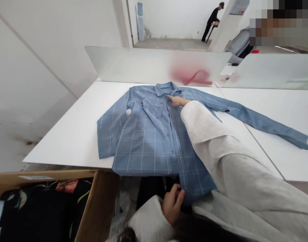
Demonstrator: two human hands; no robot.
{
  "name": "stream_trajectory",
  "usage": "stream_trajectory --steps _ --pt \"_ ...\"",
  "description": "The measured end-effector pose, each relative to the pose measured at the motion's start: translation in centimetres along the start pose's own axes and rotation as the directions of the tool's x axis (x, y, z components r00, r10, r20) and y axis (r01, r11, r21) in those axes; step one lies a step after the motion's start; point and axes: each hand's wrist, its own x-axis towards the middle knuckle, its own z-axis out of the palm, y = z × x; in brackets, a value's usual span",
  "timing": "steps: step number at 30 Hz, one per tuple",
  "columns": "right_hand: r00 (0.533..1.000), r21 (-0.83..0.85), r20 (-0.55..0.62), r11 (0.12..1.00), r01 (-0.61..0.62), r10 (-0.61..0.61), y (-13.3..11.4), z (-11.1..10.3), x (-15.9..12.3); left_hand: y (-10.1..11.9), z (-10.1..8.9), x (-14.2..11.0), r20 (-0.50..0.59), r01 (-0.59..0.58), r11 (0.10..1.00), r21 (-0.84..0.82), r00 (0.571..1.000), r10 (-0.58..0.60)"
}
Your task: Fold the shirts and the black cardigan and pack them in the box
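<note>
A blue checked button-front shirt (146,141) lies face up on the white table (68,141), with its collar at the far side. My right hand (178,101) rests on the button placket just below the collar, fingers extended and nothing gripped. The shirt's outstretched sleeve (257,117) runs off to the right, partly beneath my grey right sleeve. Its other sleeve (110,129) lies along the left side of the body. At the near table edge, the hem hangs down, and my left hand (172,203) grips its corner.
A cardboard box (101,201) holding black floral fabric (43,208) stands below the near left of the table. A frosted partition (154,65) with a red smear runs along the far edge. Beyond it, a person (212,23) stands working at the back.
</note>
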Motion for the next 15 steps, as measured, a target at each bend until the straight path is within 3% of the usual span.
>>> stream_trajectory --steps 3,5,7,9,12,15 --pt "0.993 0.048 -0.095 0.996 -0.072 0.076 -1.6 1.1 0.5 -0.6 -1.7 0.4 -0.065 0.154 0.946 -0.285 0.982 -0.179" --pt "0.989 0.084 -0.132 0.995 -0.059 0.069 -2.3 1.2 1.3 -1.3 -2.8 1.0 -0.120 0.210 0.802 -0.559 0.936 -0.329" --pt "0.993 0.120 -0.109 0.992 -0.030 0.043 -2.8 1.5 2.2 -2.2 -4.2 1.7 -0.167 0.149 0.626 -0.766 0.894 -0.416" --pt "0.997 0.152 -0.062 0.988 -0.030 0.040 -3.0 2.1 3.1 -3.2 -5.5 2.5 -0.225 0.031 0.503 -0.864 0.870 -0.439" --pt "0.997 0.189 -0.021 0.980 -0.062 0.068 -2.5 3.6 3.9 -4.3 -7.0 3.4 -0.323 -0.088 0.481 -0.872 0.842 -0.431" --pt "0.998 0.222 -0.027 0.974 -0.052 0.059 -1.8 4.7 4.5 -4.6 -7.5 3.4 -0.379 -0.081 0.603 -0.794 0.841 -0.386"
